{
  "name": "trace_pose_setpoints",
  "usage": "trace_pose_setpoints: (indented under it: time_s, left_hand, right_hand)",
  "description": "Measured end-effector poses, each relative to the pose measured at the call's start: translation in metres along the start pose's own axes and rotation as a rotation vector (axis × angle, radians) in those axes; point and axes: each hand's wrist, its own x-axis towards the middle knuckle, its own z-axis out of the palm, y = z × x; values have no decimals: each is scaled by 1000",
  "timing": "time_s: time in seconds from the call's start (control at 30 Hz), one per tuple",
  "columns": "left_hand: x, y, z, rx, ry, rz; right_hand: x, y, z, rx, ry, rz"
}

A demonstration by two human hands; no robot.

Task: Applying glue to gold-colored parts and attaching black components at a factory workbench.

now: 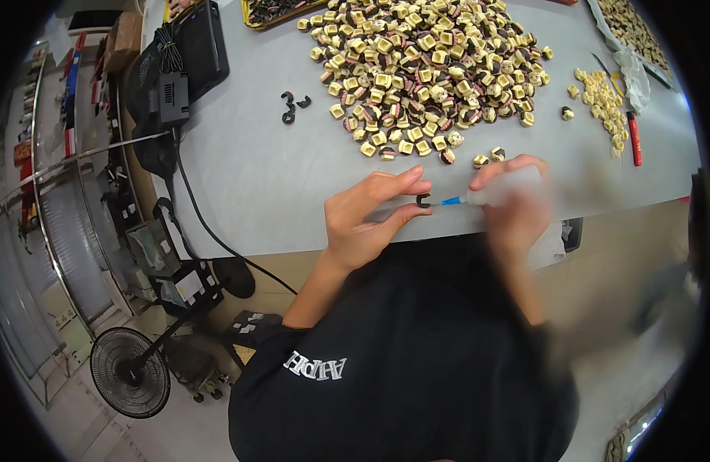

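Near the front edge of the table, my left hand (pixel 361 222) is closed, pinching a small black C-shaped piece (pixel 423 201) between thumb and fingers. My right hand (pixel 518 227), smeared by motion, is wrapped round a whitish squeeze bottle (pixel 522 182). Its blue needle tip (pixel 452 201) points left at the black piece, very close to it; whether they touch I cannot tell. Just beyond the hands lies a big pile of small cream, black and pink parts (pixel 428 77). A few loose black pieces (pixel 289 117) lie to the left of it.
Small cream pieces (pixel 601 100) and a red pen-like tool (pixel 635 140) lie at the right. A yellow-rimmed tray (pixel 282 18) of black pieces stands at the back. A black device (pixel 199 46) with a cable sits at the left edge. A fan (pixel 130 372) stands lower left.
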Motion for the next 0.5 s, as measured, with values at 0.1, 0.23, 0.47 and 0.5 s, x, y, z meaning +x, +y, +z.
trace_pose_setpoints:
  time_s: [0.1,0.23,0.47,0.5]
  left_hand:
    - [1,1,1,7,3,-13]
    - [1,2,1,15,0,-9]
    - [1,0,1,16,-8,18]
    - [1,0,1,19,-10,22]
  right_hand:
    - [-4,1,-5,-125,-30,54]
    - [-2,0,-2,-176,-26,22]
    - [-3,3,-3,-142,-41,11]
    - [-3,3,-3,-152,-41,2]
